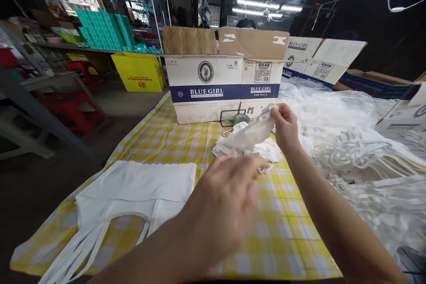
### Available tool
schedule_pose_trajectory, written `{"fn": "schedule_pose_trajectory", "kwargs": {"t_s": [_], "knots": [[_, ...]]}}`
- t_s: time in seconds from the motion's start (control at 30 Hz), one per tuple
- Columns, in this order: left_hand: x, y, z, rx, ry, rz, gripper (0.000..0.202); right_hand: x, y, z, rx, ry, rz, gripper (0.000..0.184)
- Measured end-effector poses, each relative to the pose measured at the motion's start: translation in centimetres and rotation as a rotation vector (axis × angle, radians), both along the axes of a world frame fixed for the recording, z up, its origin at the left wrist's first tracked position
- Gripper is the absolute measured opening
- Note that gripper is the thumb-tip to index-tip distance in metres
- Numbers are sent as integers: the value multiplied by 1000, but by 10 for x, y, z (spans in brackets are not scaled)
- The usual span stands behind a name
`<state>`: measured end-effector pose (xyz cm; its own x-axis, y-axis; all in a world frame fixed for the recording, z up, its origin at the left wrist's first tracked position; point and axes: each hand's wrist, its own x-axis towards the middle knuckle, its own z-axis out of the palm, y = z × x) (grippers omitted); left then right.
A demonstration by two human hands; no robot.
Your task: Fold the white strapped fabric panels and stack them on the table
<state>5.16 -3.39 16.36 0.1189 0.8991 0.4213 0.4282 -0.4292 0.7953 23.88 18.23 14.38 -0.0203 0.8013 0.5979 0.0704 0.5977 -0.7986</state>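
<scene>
My right hand point(285, 127) is pinched on a thin translucent plastic bag point(250, 133), lifted over a small heap of white scraps point(266, 150) on the yellow checked tablecloth point(173, 137). My left hand point(222, 204) hovers in front of the heap, blurred by motion, its fingers pointing toward the bag. A flat stack of white tote bags point(133, 184) with long straps lies at the near left of the table.
An open Blue Girl carton point(213, 84) stands at the far edge, a roll of green tape point(241, 118) in front of it. More flattened cartons point(319, 64) and a big pile of white bags point(366, 155) fill the right. Shelves and a yellow box point(139, 72) stand at left.
</scene>
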Motion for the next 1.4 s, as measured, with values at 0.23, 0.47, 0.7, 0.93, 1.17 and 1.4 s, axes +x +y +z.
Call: {"fn": "schedule_pose_trajectory", "kwargs": {"t_s": [0.23,0.47,0.7,0.93,1.17,1.4], "knots": [[4,78,1,93,-27,121,52,-8,-66,70,-106,60,505,15],[6,120,-21,-159,171,-19,34,-8,-92,81,-32,98,395,15],[-11,151,-87,-267,365,-57,41,17,-103,96,75,371,305,9],[6,135,-133,-308,453,8,76,42,-129,128,82,285,332,9],[-10,142,-131,-380,429,186,46,85,-167,158,217,537,326,17],[28,105,-80,-205,68,201,39,55,-162,113,-273,354,582,7]]}}
